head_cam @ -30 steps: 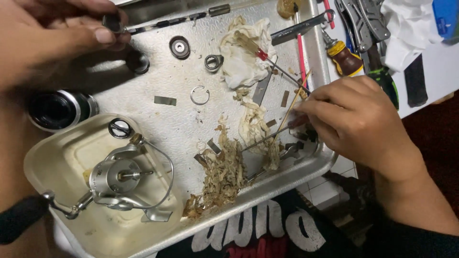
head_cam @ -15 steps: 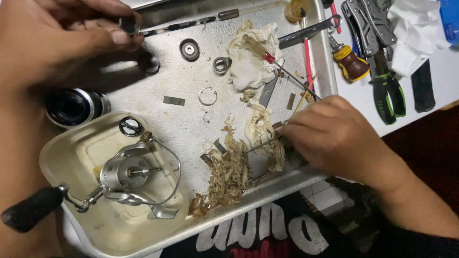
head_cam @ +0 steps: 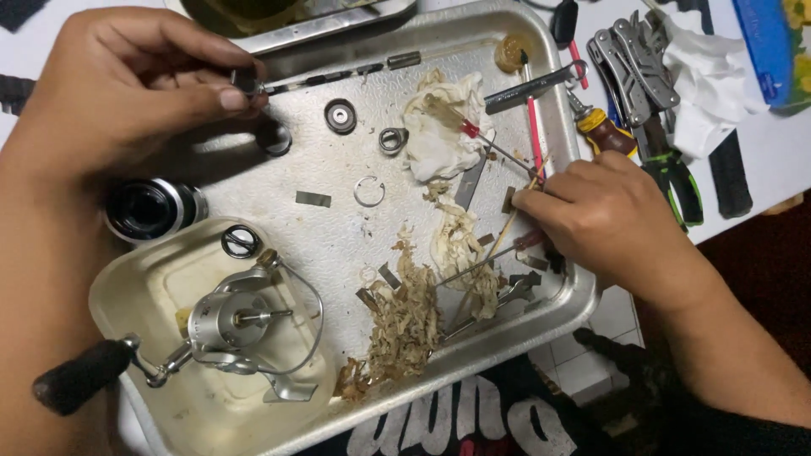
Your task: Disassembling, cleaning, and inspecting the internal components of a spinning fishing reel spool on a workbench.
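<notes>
My left hand (head_cam: 127, 84) is at the top left, pinching one end of a thin dark shaft (head_cam: 338, 74) that lies across the back of a metal tray (head_cam: 583, 291). My right hand (head_cam: 608, 215) rests at the tray's right side, fingertips closed on a thin wooden stick (head_cam: 511, 221) among small tools. A silver fishing reel body (head_cam: 232, 325) with a black handle knob (head_cam: 80, 376) lies in a smaller pan (head_cam: 127, 270) at the lower left. Loose washers, a bearing (head_cam: 340, 116) and a clip ring (head_cam: 369, 192) lie on the tray.
A black spool (head_cam: 152, 209) sits at the tray's left edge. Dirty rags (head_cam: 439, 135) and brown fibre scraps (head_cam: 405, 321) lie mid-tray. Pliers (head_cam: 667, 169), a multi-tool (head_cam: 634, 59), a small screwdriver (head_cam: 604, 127) and white tissue (head_cam: 701, 84) lie on the table to the right.
My right hand has slid up and left along the tray's right side, staying on the thin tools. My left hand keeps its pinch on the shaft. The view has shifted slightly.
</notes>
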